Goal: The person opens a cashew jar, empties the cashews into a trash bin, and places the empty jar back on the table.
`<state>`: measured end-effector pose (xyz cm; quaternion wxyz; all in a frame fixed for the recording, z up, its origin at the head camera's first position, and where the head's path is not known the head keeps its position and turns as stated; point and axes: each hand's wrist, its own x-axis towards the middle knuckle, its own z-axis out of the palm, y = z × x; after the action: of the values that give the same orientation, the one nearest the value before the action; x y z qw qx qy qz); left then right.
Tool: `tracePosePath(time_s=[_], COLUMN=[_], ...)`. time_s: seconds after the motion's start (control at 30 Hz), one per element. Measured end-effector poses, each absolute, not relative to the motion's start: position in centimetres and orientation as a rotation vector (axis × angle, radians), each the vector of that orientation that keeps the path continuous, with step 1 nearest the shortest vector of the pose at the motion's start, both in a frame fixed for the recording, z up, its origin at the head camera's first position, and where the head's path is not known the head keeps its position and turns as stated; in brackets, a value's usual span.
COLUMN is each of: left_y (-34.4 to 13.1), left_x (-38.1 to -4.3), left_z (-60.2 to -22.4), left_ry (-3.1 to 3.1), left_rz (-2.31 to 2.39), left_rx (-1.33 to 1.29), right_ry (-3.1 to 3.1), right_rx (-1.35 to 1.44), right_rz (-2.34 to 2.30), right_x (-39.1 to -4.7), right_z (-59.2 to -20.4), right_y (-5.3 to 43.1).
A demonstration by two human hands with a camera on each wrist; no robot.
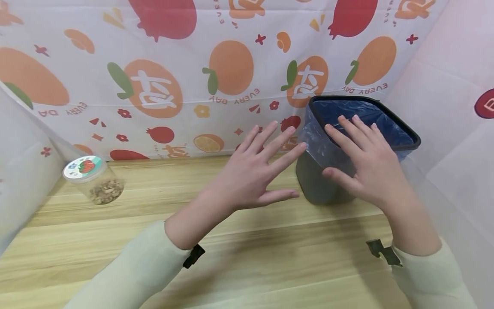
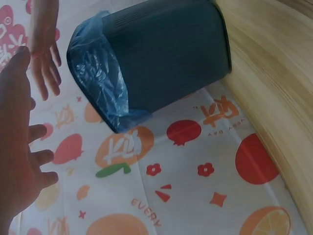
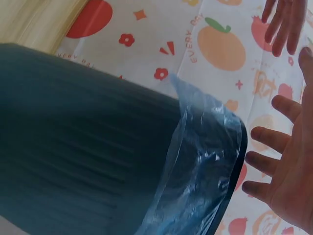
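Observation:
A dark grey trash can (image 1: 322, 182) stands at the right of the table against the printed backdrop. Its blue plastic bag (image 1: 335, 113) lines the inside and folds out over the black rim. My right hand (image 1: 372, 167) hovers over the near side of the can with fingers spread, overlapping its opening in the head view. To the left of the can my left hand (image 1: 260, 167) is held above the table, fingers straight and apart. Neither hand holds anything. In the right wrist view the bag's folded edge (image 3: 200, 161) hangs loosely down the can's outside, close to the right fingers (image 3: 266, 164).
A clear jar (image 1: 104, 189) with a strawberry-printed lid and brown pieces inside stands at the left of the wooden table (image 1: 154, 253). White fruit-print sheeting (image 1: 193, 111) rises behind the table, and pale sheeting encloses both sides.

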<state>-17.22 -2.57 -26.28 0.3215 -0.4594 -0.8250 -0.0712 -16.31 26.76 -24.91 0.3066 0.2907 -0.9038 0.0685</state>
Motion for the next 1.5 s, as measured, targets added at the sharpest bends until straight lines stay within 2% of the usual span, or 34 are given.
tracePosePath(time_s=[1.2, 1.5], left_y=[8.4, 10.0], left_x=[-21.1, -21.7], left_z=[-27.0, -27.6], left_ry=[-2.277, -2.303], left_rz=[-0.017, 0.019], left_rx=[-1.296, -1.302], right_ry=[-2.511, -2.533], right_rx=[0.568, 0.612], right_rz=[0.253, 0.285], right_x=[-17.4, -17.9], right_z=[-25.9, -26.4], right_y=[35.2, 37.6])
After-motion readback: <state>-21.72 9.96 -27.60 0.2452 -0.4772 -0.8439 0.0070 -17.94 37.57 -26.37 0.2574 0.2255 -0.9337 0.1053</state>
